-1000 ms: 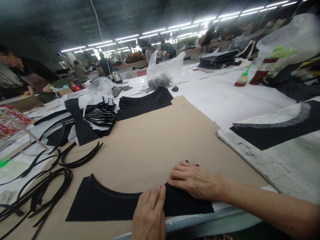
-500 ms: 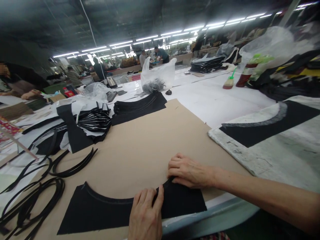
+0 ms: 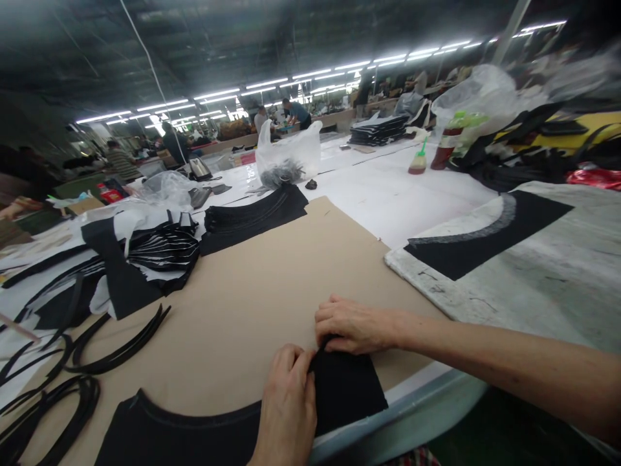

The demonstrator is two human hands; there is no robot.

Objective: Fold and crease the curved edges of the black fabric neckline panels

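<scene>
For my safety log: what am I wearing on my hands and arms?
Nothing visible: the left hand and right hand are ungloved, with no rings showing on the fingers. The right forearm is bare, with no sleeve, watch or bracelet in view. Only the left wrist shows, also uncovered.

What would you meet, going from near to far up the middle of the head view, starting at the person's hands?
Left hand → right hand, both pinching the black fabric piece → stack of black cut pieces → clear plastic bag → two people at a far table.
</scene>
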